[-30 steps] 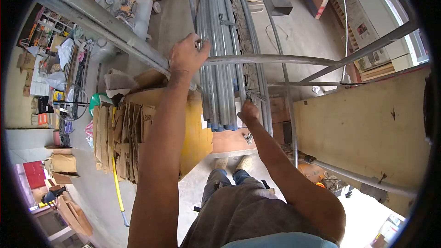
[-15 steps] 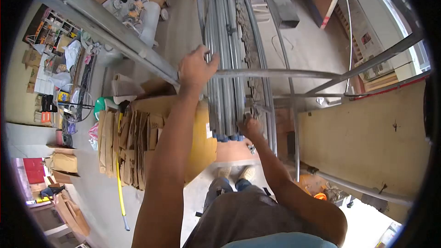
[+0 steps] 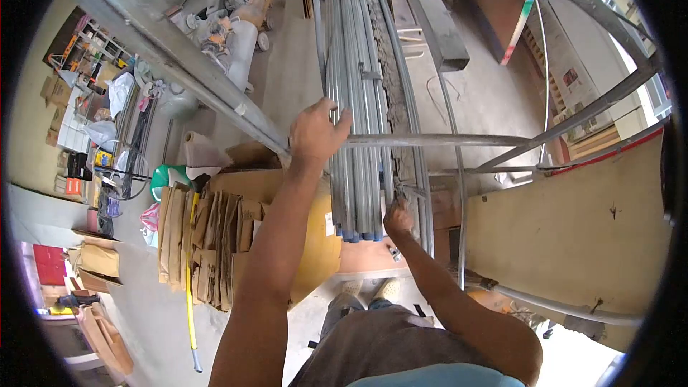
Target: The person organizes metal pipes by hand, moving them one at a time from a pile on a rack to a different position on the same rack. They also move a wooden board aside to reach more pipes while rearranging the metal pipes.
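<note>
A long bundle of grey metal pipes (image 3: 352, 100), with blue on several near ends, runs away from me through a metal frame. My left hand (image 3: 315, 129) is at the bundle's left side, its fingers curled over the metal crossbar (image 3: 437, 140) and the thumb beside the pipes. Lower down, my right hand (image 3: 398, 218) is closed against the right edge of the bundle, near the pipe ends. A pipe along that edge leads into its fingers, which partly hide the grip. A rough, grey-crusted long piece (image 3: 395, 104) lies right of the pipes.
Thick frame posts (image 3: 193, 64) slant along the left. Flattened cardboard (image 3: 215, 236) stands below left, with a yellow pole (image 3: 190, 294) against it. A rectangular metal beam (image 3: 433, 18) lies ahead right. A beige panel (image 3: 566, 222) fills the right side. Machinery (image 3: 233, 25) stands far left.
The view has tilted slightly upward, so the pipes, frame and both hands sit lower in the picture. Both hands keep about the same places on the crossbar and the bundle.
</note>
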A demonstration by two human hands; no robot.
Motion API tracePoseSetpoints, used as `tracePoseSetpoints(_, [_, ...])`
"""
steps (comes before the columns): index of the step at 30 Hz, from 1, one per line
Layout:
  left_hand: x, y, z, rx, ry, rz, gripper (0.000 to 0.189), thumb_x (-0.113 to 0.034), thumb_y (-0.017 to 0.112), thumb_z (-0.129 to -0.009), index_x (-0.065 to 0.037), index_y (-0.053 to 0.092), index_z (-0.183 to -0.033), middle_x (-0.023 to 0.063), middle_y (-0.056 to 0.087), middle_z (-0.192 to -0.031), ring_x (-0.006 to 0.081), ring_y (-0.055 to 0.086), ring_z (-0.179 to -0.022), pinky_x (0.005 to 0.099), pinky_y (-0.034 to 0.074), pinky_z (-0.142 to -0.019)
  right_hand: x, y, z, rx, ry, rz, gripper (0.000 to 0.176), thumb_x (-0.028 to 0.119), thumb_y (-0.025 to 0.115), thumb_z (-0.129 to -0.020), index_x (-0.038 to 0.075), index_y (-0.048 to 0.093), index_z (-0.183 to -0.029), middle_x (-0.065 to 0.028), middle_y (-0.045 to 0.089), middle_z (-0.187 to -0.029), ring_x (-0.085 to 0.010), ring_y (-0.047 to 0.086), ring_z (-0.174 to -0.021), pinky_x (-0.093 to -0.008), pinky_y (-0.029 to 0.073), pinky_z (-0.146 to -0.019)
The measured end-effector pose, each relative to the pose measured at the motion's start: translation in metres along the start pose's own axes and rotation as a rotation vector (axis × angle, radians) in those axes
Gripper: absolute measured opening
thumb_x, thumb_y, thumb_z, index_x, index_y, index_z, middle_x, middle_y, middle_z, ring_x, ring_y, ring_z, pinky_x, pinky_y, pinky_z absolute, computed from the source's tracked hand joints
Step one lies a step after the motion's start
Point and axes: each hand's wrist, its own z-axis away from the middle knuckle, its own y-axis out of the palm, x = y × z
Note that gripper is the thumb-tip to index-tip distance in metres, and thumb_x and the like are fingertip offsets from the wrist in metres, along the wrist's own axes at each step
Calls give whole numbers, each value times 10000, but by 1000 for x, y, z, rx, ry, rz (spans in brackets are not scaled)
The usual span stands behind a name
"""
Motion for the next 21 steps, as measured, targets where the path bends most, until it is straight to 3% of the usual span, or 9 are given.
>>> tracePoseSetpoints(4, [-6, -1, -1, -5, -17, -1, 322, -341, 644, -794, -39, 651, -906, 205, 663, -763, 383, 653, -731, 459, 514, -688, -1, 5, -1, -113, -47, -21, 244, 233, 563, -873, 14, 633, -953, -176, 626, -1064, -278, 689, -767, -398, 569, -673])
tracePoseSetpoints(5, [-4, 0, 3, -31, -15, -11, 325, -345, 645, -794, -42, 651, -911, 202, 665, -766, 380, 655, -734, 456, 516, -686, -1, 10, -3, -13, 8, 40, 240, 244, 555, -874, 32, 645, -941, -172, 638, -1065, -286, 696, -766, -399, 571, -650])
tracePoseSetpoints(6, [-3, 0, 4, 0, -29, -9, 325, -345, 645, -794, -42, 651, -911, 202, 665, -766, 380, 655, -734, 456, 516, -686, -3, 15, -5, -67, -29, 39, 243, 257, 532, -887, 47, 654, -885, -168, 650, -1035, -281, 697, -762, -385, 570, -620])
tracePoseSetpoints(11, [-2, 1, -2, -19, 5, -22, 351, -375, 650, -778, -58, 665, -928, 194, 673, -785, 373, 660, -771, 456, 518, -714, -17, -39, -2, 53, -145, -39, 293, 307, 499, -919, 55, 637, -975, -168, 656, -1026, -312, 681, -834, -444, 556, -707])
tracePoseSetpoints(14, [1, 5, -4, 4, 7, -62, 356, -381, 644, -776, -62, 671, -931, 188, 678, -804, 371, 661, -791, 456, 516, -734, -56, -40, 7, -122, 19, -184, 383, 373, 497, -918, 36, 597, -1069, -186, 652, -1035, -345, 658, -913, -466, 543, -744])
tracePoseSetpoints(16, [1, 6, -4, 4, -6, -56, 337, -373, 642, -781, -74, 675, -934, 186, 680, -815, 373, 662, -797, 446, 517, -735, -88, -39, 19, -212, 314, -330, 566, 470, 627, -838, -4, 573, -1144, -269, 635, -1025, -436, 619, -942, -480, 513, -806])
tracePoseSetpoints(18, [-2, 3, -1, 3, -21, -54, 319, -365, 641, -787, -86, 678, -936, 184, 683, -826, 376, 664, -803, 436, 518, -737, -142, 27, 14, -258, 297, -323, 570, 466, 639, -830, 1, 579, -1154, -263, 636, -1046, -425, 613, -983, -463, 504, -824])
tracePoseSetpoints(20, [-6, 0, -1, 2, -43, -48, 332, -377, 649, -781, -86, 675, -939, 174, 683, -800, 369, 665, -798, 430, 520, -729, -144, 22, 15, -325, 265, -314, 575, 463, 651, -823, 5, 584, -1164, -256, 636, -1067, -415, 606, -1025, -446, 495, -842])
tracePoseSetpoints(21, [-5, 1, -3, -15, -46, -42, 332, -377, 649, -781, -86, 675, -939, 174, 683, -800, 369, 665, -798, 430, 520, -729, -143, 17, 12, -174, 246, -592, 570, 448, 665, -818, -3, 593, -1159, -238, 646, -1052, -377, 609, -1031, -427, 488, -847])
